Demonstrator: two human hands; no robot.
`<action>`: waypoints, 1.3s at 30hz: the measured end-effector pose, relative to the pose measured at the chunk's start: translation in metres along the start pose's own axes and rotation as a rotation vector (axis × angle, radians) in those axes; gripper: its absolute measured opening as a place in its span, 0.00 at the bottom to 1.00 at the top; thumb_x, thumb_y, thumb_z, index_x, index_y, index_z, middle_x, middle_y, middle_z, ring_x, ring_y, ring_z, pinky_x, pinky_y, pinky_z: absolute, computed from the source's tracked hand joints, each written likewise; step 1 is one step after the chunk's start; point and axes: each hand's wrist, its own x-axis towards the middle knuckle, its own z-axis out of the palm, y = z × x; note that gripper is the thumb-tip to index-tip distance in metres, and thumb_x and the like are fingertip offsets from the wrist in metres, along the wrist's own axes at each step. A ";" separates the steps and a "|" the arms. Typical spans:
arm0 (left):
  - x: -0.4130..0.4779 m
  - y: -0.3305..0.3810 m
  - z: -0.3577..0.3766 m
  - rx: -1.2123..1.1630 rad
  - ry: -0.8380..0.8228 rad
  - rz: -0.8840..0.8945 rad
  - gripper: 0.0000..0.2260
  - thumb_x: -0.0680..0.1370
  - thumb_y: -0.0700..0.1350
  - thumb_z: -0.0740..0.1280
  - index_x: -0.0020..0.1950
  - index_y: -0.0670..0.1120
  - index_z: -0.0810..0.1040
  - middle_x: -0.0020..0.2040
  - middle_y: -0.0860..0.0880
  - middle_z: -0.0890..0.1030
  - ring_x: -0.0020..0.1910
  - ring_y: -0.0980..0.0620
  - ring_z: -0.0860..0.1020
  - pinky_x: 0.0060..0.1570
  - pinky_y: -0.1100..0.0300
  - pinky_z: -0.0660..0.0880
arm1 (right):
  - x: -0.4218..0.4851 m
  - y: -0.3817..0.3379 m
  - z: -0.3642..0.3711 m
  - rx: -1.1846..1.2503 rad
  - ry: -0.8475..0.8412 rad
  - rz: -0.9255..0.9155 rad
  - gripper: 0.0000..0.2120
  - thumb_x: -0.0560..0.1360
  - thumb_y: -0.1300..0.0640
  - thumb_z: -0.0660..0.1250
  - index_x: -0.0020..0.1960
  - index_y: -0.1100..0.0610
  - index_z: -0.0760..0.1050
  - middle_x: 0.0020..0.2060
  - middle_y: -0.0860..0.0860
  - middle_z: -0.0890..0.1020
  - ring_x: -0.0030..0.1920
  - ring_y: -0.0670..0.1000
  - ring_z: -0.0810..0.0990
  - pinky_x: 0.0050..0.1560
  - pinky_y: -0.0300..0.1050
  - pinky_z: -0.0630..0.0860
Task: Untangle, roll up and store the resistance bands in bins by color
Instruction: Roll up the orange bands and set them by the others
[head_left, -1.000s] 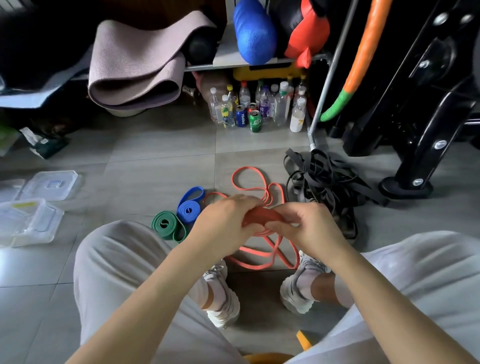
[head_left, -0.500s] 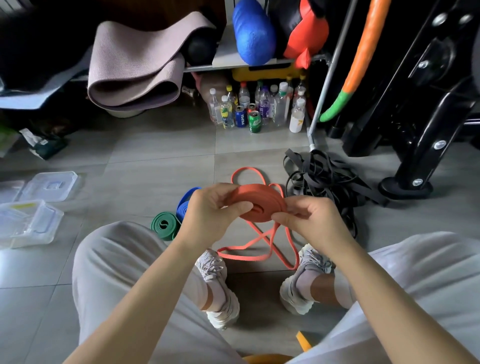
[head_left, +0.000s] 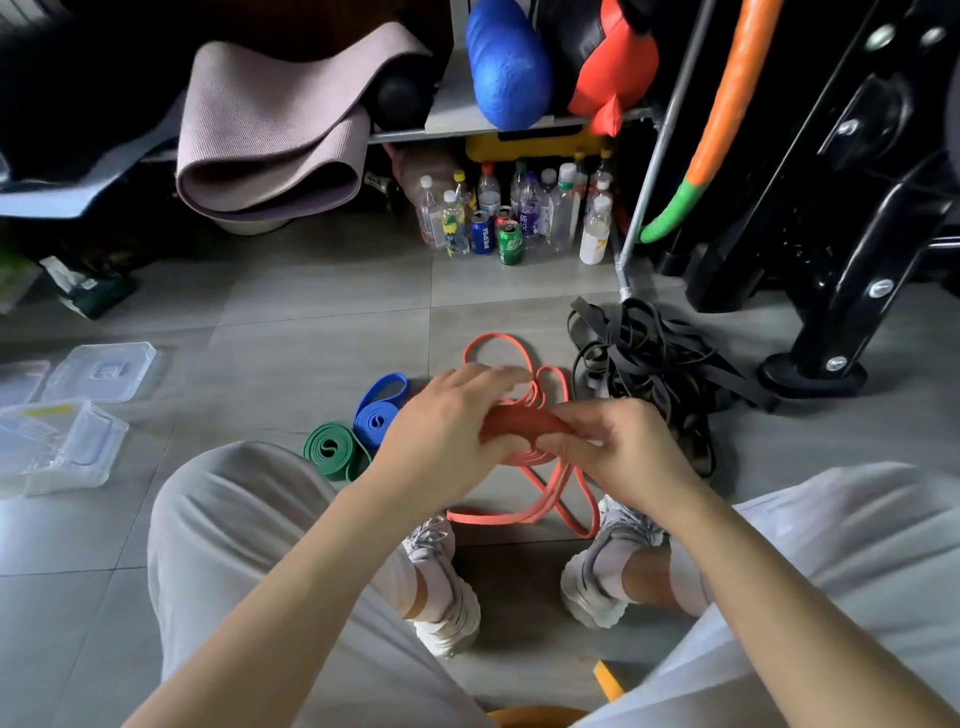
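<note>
Both hands hold a partly rolled orange-red band (head_left: 519, 422) above the floor between my knees. My left hand (head_left: 447, 431) grips the roll from the left, its fingers stretched over the top. My right hand (head_left: 618, 447) pinches the roll's right side. The loose tail of the orange band (head_left: 550, 499) trails down in loops on the tiles. A rolled green band (head_left: 332, 449) and a rolled blue band (head_left: 376, 413) lie on the floor just left of my left hand. A tangled heap of black bands (head_left: 660, 364) lies to the right.
Clear plastic bins (head_left: 57, 447) and a lid (head_left: 101, 369) sit at the far left. Bottles and cans (head_left: 514, 218) stand under a shelf at the back. A black machine base (head_left: 815, 369) is at the right. My shoes (head_left: 608, 566) are below the bands.
The roll, held up flat-face toward me half a second ago, has been lowered and turned edge-on. My left fingers now lie over its top.
</note>
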 end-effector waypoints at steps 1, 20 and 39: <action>0.002 0.002 -0.001 0.079 -0.053 0.027 0.17 0.71 0.48 0.71 0.60 0.52 0.76 0.53 0.52 0.80 0.52 0.50 0.76 0.49 0.55 0.74 | 0.001 -0.001 0.002 -0.051 0.004 -0.024 0.07 0.70 0.59 0.74 0.46 0.50 0.83 0.38 0.43 0.85 0.41 0.42 0.83 0.48 0.44 0.78; -0.002 -0.002 -0.017 -0.982 0.149 -0.275 0.11 0.67 0.32 0.73 0.44 0.46 0.80 0.35 0.54 0.84 0.36 0.58 0.81 0.39 0.65 0.78 | 0.002 -0.010 -0.003 0.289 0.037 0.060 0.12 0.68 0.65 0.73 0.43 0.48 0.81 0.37 0.42 0.85 0.42 0.42 0.83 0.48 0.34 0.77; 0.014 0.006 -0.022 0.112 -0.158 -0.019 0.12 0.74 0.48 0.69 0.56 0.51 0.78 0.48 0.50 0.82 0.48 0.47 0.77 0.47 0.54 0.74 | 0.011 -0.008 -0.006 -0.077 0.016 -0.022 0.12 0.69 0.57 0.74 0.48 0.43 0.80 0.39 0.49 0.85 0.42 0.50 0.84 0.49 0.58 0.78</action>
